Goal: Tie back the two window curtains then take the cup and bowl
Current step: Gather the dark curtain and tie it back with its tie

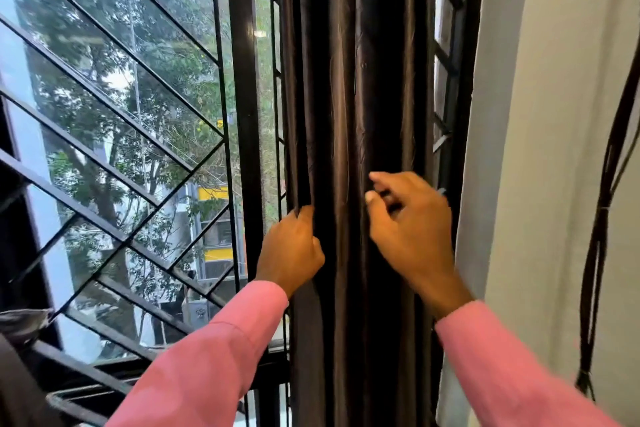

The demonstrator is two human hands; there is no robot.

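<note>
A dark brown curtain (349,97) hangs gathered in long folds at the right side of the window. My left hand (294,250) grips the curtain's left edge, fingers curled round a fold. My right hand (408,222) is at the curtain's right side, fingers loosely curled against the fabric; it seems to hold nothing, though the fingertips are blurred. Both arms wear pink sleeves. No cup, bowl or second curtain is in view.
A window with a black diagonal grille (114,135) fills the left, with trees and buildings outside. A black frame post (244,97) stands just left of the curtain. A white wall (547,149) is on the right, with dark cords (601,236) hanging down it.
</note>
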